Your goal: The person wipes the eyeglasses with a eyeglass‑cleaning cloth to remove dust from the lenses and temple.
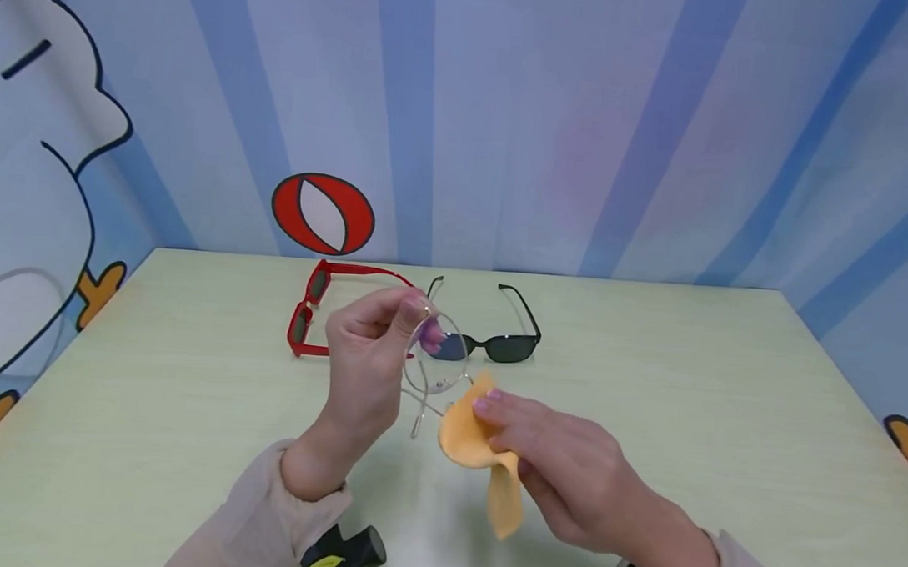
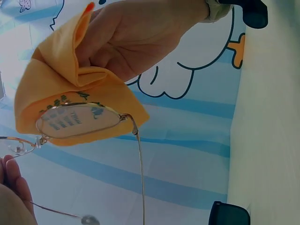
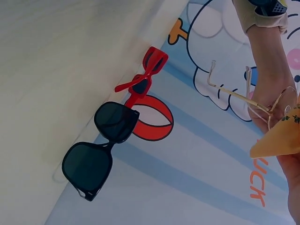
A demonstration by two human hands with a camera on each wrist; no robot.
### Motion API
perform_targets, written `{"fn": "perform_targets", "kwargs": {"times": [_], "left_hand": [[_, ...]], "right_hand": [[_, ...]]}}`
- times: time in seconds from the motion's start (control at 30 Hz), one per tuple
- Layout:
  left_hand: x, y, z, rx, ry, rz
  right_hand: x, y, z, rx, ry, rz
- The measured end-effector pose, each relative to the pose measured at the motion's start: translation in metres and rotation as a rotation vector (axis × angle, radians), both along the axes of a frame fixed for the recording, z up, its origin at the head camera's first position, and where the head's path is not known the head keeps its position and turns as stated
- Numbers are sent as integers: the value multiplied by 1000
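My left hand [image 1: 369,360] pinches clear-lensed eyeglasses [image 2: 77,123] with a thin metal frame, holding them by one lens side above the table. Their temple arms hang loosely below the hand. In my right hand [image 1: 568,467] is an orange-yellow cloth [image 1: 467,430], gripped between fingers and thumb. The cloth lies against the other lens; in the left wrist view its printed lettering shows through that lens. One corner of the cloth dangles under the right hand. In the right wrist view, the cloth [image 3: 281,136] partly covers the glasses.
Behind the hands, black sunglasses [image 1: 512,348] lie on the pale table [image 1: 719,426]. Red-framed sunglasses [image 1: 300,324] lie to their left, partly hidden by the left hand. A blue striped backdrop [image 1: 504,135] with cartoon figures rises behind the table's far edge.
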State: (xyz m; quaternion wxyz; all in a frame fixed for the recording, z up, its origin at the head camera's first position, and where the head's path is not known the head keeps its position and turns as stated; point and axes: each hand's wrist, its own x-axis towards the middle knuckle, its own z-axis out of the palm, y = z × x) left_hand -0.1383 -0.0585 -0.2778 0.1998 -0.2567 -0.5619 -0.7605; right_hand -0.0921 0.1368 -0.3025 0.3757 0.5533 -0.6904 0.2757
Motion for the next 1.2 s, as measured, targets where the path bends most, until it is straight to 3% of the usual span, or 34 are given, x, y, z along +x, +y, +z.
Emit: {"fn": "perform_targets", "kwargs": {"times": [0.17, 0.4, 0.73, 1.0, 1.2], "left_hand": [[0, -1, 0, -14, 4, 1], [1, -2, 0, -14, -30, 5], [0, 0, 1, -20, 9, -31], [1, -5, 4, 6, -7, -8], [1, -4, 4, 17, -17, -13]], "right_hand": [[1, -3, 2, 40, -7, 14], [-1, 6, -5, -4, -43, -30], [3, -8, 4, 27, 2, 65], [10, -11, 3, 136, 30, 130], [11, -10, 2, 152, 14, 105]]}}
